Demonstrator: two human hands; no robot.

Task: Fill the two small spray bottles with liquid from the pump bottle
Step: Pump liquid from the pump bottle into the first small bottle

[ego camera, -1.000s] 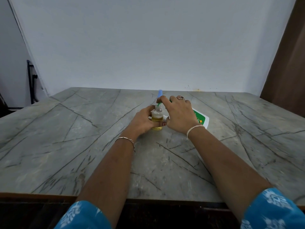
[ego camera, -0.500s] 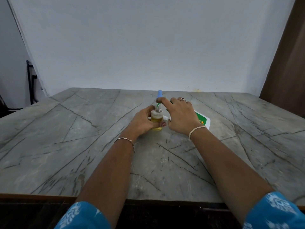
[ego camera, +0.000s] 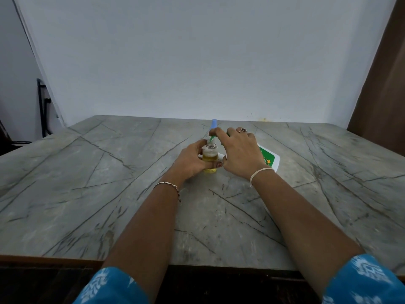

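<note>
A small clear spray bottle (ego camera: 210,153), uncapped and partly filled with yellow liquid, stands on the table. My left hand (ego camera: 189,162) grips it from the left. A white pump bottle (ego camera: 268,160) with a green label leans towards it from the right. Its green nozzle (ego camera: 211,138) points down into the small bottle's open neck. My right hand (ego camera: 240,152) is curled over the pump head, with the index finger on top of the nozzle. A blue tip (ego camera: 214,123) sticks up just behind the small bottle; what it belongs to is hidden.
The grey marble-pattern table (ego camera: 109,183) stretches wide on both sides, with its near edge just below my forearms. A white wall rises behind it. There is a dark metal frame (ego camera: 43,108) at the far left and a brown panel (ego camera: 381,95) at the right.
</note>
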